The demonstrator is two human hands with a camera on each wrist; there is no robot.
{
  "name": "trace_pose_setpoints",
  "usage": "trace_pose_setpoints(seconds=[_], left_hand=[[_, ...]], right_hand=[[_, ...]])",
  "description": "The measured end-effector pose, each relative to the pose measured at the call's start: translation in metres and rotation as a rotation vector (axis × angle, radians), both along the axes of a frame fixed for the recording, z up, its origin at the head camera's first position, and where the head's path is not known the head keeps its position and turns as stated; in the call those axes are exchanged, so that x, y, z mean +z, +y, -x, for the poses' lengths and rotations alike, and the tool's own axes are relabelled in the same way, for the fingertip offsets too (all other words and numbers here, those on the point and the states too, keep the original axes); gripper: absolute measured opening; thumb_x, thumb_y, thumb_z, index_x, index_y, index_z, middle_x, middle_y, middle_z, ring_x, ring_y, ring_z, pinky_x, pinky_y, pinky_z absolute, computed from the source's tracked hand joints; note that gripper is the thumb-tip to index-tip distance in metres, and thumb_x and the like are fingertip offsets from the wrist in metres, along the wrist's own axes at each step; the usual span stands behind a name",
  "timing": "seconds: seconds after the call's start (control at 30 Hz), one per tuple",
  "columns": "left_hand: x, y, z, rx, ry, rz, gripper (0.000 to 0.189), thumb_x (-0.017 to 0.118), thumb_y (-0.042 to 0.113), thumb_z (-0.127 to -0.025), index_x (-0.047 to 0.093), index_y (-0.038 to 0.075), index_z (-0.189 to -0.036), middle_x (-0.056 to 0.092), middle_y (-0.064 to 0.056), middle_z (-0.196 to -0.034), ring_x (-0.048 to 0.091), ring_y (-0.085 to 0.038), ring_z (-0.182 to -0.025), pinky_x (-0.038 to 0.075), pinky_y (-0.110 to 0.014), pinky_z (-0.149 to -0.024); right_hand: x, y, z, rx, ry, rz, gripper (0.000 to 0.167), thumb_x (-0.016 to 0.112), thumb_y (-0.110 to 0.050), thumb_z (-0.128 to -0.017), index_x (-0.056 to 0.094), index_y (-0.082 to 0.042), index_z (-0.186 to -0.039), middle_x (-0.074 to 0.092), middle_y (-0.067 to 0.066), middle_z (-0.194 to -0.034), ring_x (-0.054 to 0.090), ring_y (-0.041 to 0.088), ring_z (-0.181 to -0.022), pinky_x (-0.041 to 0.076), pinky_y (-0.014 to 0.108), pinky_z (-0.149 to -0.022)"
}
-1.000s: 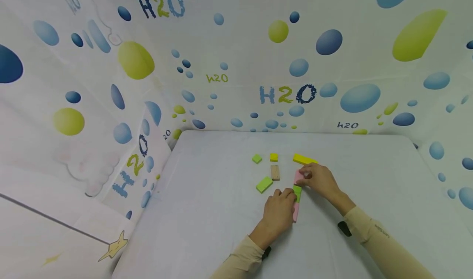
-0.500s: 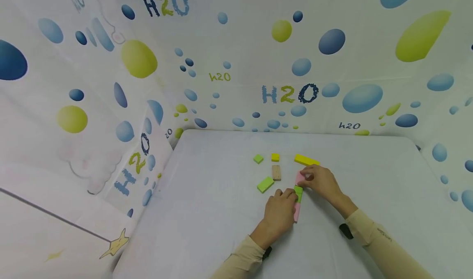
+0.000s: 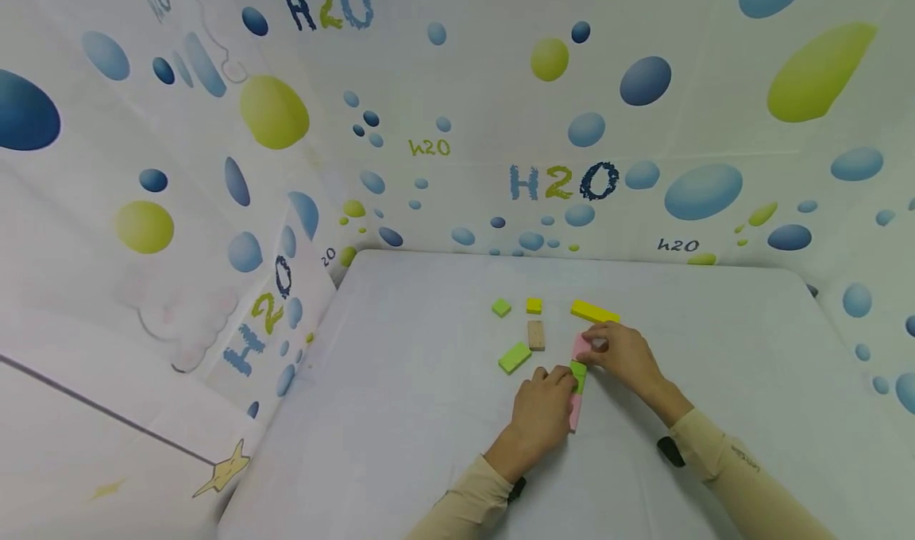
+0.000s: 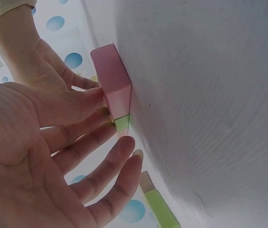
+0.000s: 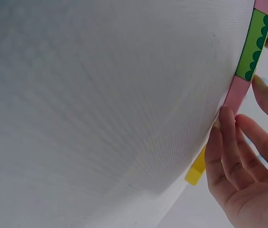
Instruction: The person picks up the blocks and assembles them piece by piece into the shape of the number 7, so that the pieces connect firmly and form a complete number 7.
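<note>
A row of blocks runs away from me on the white table: a near pink block (image 3: pixel 574 417), a green block (image 3: pixel 579 375) and a far pink block (image 3: pixel 580 345). Dark green scallops mark the side of the green block in the right wrist view. My left hand (image 3: pixel 543 413) lies along the left of the row. Its thumb touches the near pink block (image 4: pixel 112 78) and fingertips reach the green block (image 4: pixel 122 122); the other fingers are loosely spread. With thumb and fingers, my right hand (image 3: pixel 622 356) pinches the far pink block (image 5: pixel 236 92).
A long yellow block (image 3: pixel 595 311) lies just beyond the row. Left of it are a small yellow block (image 3: pixel 534 306), a small green block (image 3: pixel 502 308), a wooden block (image 3: pixel 536 335) and a green rectangular block (image 3: pixel 515 357). A patterned wall sheet (image 3: pixel 472 87) stands behind the table.
The head view has shifted slightly. Both hands and the blocks keep nearly the same places relative to each other.
</note>
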State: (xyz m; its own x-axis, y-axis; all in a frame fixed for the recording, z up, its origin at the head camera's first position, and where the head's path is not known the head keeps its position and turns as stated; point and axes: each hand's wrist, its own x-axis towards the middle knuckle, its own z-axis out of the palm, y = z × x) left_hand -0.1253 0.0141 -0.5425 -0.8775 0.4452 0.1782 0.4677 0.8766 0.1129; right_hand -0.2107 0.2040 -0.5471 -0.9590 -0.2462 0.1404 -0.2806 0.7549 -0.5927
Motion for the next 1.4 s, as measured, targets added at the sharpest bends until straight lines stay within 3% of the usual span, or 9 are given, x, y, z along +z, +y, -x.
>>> trace_pose_setpoints(seconds=[0.47,0.73,0.93,1.23,1.4], left_hand=[[-0.001,0.000,0.003,-0.013,-0.011,0.028,0.028,0.079,0.023,-0.092,0.073,0.019,-0.119,0.066,0.005,-0.127,0.061,-0.017,-0.105,0.048,-0.026,-0.066],[-0.001,0.002,0.008,-0.009,-0.074,0.039,0.032,0.077,0.024,-0.093,0.069,0.018,-0.123,0.061,0.005,-0.139,0.059,-0.018,-0.121,0.054,-0.031,-0.079],[0.000,0.003,0.011,-0.022,-0.100,0.058,0.051,0.074,0.022,-0.093,0.060,0.017,-0.142,0.056,0.003,-0.149,0.054,-0.018,-0.133,0.055,-0.033,-0.090],[0.006,0.004,0.016,-0.091,-0.137,0.109,0.066,0.071,0.028,-0.092,0.051,0.017,-0.154,0.046,0.004,-0.160,0.041,-0.021,-0.149,0.046,-0.039,-0.110],[0.009,0.005,0.018,-0.111,-0.176,0.125,0.065,0.063,0.027,-0.095,0.047,0.017,-0.157,0.040,0.006,-0.165,0.033,-0.019,-0.154,0.039,-0.039,-0.117]], right_hand=[[0.000,-0.001,0.000,0.000,0.003,-0.003,0.045,0.092,-0.024,-0.079,0.078,0.002,-0.114,0.073,0.019,-0.119,0.073,0.027,-0.086,0.059,0.049,-0.078],[-0.001,-0.001,0.002,0.002,0.020,-0.014,0.037,0.087,-0.020,-0.086,0.078,0.002,-0.114,0.074,0.017,-0.117,0.071,0.023,-0.084,0.057,0.044,-0.074],[-0.001,0.000,0.001,0.000,0.066,-0.009,0.029,0.082,-0.017,-0.091,0.079,0.002,-0.112,0.074,0.019,-0.118,0.073,0.027,-0.085,0.059,0.047,-0.074],[-0.002,0.007,0.006,-0.019,0.168,0.040,0.021,0.076,-0.012,-0.096,0.079,0.000,-0.113,0.072,0.019,-0.121,0.075,0.030,-0.086,0.060,0.045,-0.068],[-0.002,0.012,0.012,-0.027,0.185,0.048,0.023,0.073,-0.015,-0.099,0.079,0.001,-0.114,0.072,0.020,-0.120,0.075,0.034,-0.089,0.060,0.052,-0.074]])
